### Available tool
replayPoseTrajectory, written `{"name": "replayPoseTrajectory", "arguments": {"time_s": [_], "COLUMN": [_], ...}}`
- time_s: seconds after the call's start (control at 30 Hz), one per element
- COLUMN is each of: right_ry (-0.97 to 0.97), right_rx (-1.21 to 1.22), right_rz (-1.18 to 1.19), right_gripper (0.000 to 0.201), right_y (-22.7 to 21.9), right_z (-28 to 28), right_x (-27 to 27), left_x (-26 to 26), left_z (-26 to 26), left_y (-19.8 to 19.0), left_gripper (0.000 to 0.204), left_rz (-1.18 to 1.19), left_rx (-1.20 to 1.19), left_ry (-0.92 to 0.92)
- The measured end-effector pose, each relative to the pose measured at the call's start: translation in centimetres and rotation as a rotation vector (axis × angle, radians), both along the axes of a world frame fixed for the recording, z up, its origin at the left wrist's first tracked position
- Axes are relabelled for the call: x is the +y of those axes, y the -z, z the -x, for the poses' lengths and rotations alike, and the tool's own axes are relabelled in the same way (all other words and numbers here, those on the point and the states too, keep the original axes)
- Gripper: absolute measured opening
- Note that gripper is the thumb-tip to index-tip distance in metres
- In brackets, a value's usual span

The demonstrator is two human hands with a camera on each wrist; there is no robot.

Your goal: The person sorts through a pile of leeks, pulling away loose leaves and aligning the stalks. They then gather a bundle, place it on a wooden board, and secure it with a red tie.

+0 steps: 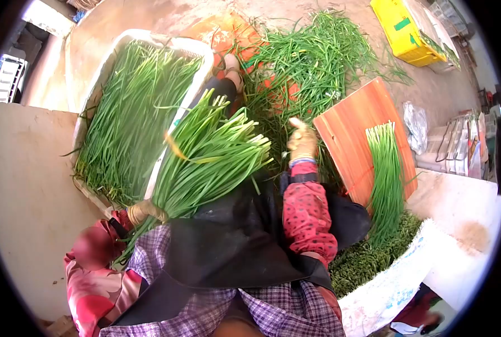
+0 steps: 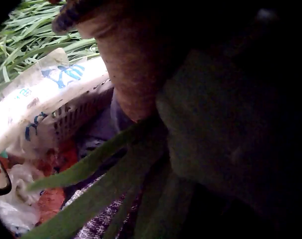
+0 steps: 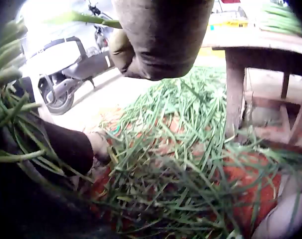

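Left hand [image 1: 146,212] gripping green stalks [image 1: 211,157] beside right edge of white basket [image 1: 205,60]; right hand [image 1: 303,141] near left edge of board [image 1: 346,129], cannot tell whether holding anything; second bunch [image 1: 386,174] along board's right edge.

Here's my long green bundle [image 1: 214,160], in the left grip [image 1: 146,212], pale ends fanning rightward, yellowed leaf [image 1: 174,147] across it; one lone stalk [image 3: 89,19] at the right grip [image 1: 303,143]!
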State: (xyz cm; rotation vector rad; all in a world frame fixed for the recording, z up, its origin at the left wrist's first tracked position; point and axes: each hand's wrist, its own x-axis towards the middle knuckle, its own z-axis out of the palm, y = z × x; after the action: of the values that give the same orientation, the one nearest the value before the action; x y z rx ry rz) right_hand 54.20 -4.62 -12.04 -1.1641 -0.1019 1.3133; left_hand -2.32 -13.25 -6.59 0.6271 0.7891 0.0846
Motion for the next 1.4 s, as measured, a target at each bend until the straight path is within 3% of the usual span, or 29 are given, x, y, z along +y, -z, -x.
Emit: {"name": "replayPoseTrajectory", "arguments": {"time_s": [0.03,0.1,0.13,0.17,0.23,0.27,0.3,0.37,0.43,0.5,0.57,0.6,0.63,0.67,0.7,0.77,0.8,0.87,0.9,0.97,1.03,1.1,1.13,1.17,1.2,1.23,1.3,1.37,1.4], "right_ry": [0.049,0.028,-0.137,-0.293,-0.555,-0.648,-0.736,-0.594,-0.643,-0.582,-0.555,-0.449,-0.394,-0.248,-0.21,-0.45,-0.387,-0.578,-0.842,-1.302,-1.295,-0.974,-0.706,-0.493,-0.301,-0.515,-0.73,-1.006,-1.063], "right_rx": [-0.009,-0.467,-0.476,-0.939,-1.658,-1.824,-1.936,-1.743,-1.633,-1.451,-1.518,-1.295,-1.447,-1.292,-1.361,-1.259,-1.026,-1.006,-1.214,-1.293,-1.236,-0.944,-0.489,-0.347,-0.411,-0.393,-0.58,-0.403,-0.177], "right_rz": [-0.059,-0.013,-0.256,-0.332,-0.468,-0.351,-0.226,-0.415,-0.286,-0.143,-0.036,0.021,-0.043,-0.042,0.136,0.487,0.222,-0.099,-0.168,0.098,0.201,0.138,0.048,0.047,0.308,0.288,0.311,-0.088,-0.239], "right_gripper": [0.043,0.042,0.037,0.039,0.07,0.076,0.059,0.035,0.025,0.019,0.015,0.011,0.009,0.01,0.015,0.031,0.035,0.044,0.048,0.049,0.051,0.029,0.017,0.015,0.011,0.023,0.039,0.052,0.054], "right_y": [-0.6,-8.0,-8.1,-11.7,-14.0,-14.6,-14.9,-8.1,-6.4,-5.3,-4.4,-1.0,-0.9,-0.6,1.6,3.0,-0.5,-10.9,-13.4,-12.2,-10.3,-4.1,-1.7,-0.3,-2.3,-0.2,-5.4,-4.1,1.1], "right_z": [-1.8,-1.1,0.5,4.6,9.3,12.1,14.2,13.7,12.0,11.3,10.3,9.0,6.8,4.6,1.4,-4.1,-2.4,3.4,5.9,10.4,12.6,10.4,7.3,4.6,3.3,-0.9,0.6,2.9,3.5], "right_x": [-0.3,-0.7,-0.7,-1.7,-2.5,-3.1,-2.9,-2.6,-2.3,-2.1,-1.4,-1.3,-1.1,-1.1,-0.7,0.6,0.8,2.5,3.5,5.4,5.0,4.6,4.7,4.8,4.7,4.8,5.8,7.1,7.6], "left_x": [0.2,0.2,0.5,0.8,1.1,1.2,1.2,1.2,1.4,1.7,2.2,2.4,2.6,2.9,3.1,3.2,3.5,3.7,3.8,3.7,3.6,3.8,3.7,3.6,3.8,3.8,3.7,4.5,5.0], "left_z": [-0.4,-1.0,-1.2,-1.5,-2.0,-2.5,-3.2,-4.0,-4.5,-5.5,-6.7,-7.3,-7.7,-8.1,-8.4,-8.8,-9.0,-9.1,-9.1,-8.8,-8.5,-8.6,-8.0,-7.9,-7.9,-7.7,-5.8,-5.5,-5.6], "left_y": [-0.5,-1.4,-2.0,-2.6,-3.8,-4.7,-5.6,-6.4,-5.9,-6.1,-6.6,-6.9,-7.2,-7.4,-7.6,-8.0,-8.2,-8.1,-8.1,-7.9,-8.0,-8.5,-7.7,-7.4,-7.2,-6.9,-4.4,-4.2,-4.5], "left_gripper": [0.019,0.02,0.021,0.022,0.024,0.025,0.027,0.033,0.068,0.07,0.071,0.072,0.072,0.073,0.074,0.075,0.076,0.077,0.078,0.079,0.086,0.088,0.089,0.088,0.087,0.087,0.083,0.08,0.078], "left_rz": [-0.025,-0.083,-0.117,-0.15,-0.21,-0.234,-0.231,-0.201,-0.146,-0.129,-0.138,-0.14,-0.141,-0.138,-0.137,-0.119,-0.113,-0.093,-0.082,-0.031,0.051,0.059,0.089,0.057,0.022,-0.011,-0.027,0.074,0.124], "left_rx": [-0.009,-0.035,-0.05,-0.069,-0.083,-0.059,0.03,0.144,0.185,0.159,0.109,0.081,0.057,0.035,0.014,-0.015,-0.03,-0.05,-0.058,-0.097,-0.147,-0.117,-0.133,-0.12,-0.109,-0.096,-0.072,-0.109,-0.109], "left_ry": [0.012,0.031,0.041,0.042,0.043,0.049,0.048,0.054,0.071,0.06,0.05,0.045,0.041,0.037,0.032,0.031,0.028,0.027,0.024,-0.008,-0.064,-0.079,-0.073,-0.065,-0.059,-0.051,0.025,0.019,0.03]}}
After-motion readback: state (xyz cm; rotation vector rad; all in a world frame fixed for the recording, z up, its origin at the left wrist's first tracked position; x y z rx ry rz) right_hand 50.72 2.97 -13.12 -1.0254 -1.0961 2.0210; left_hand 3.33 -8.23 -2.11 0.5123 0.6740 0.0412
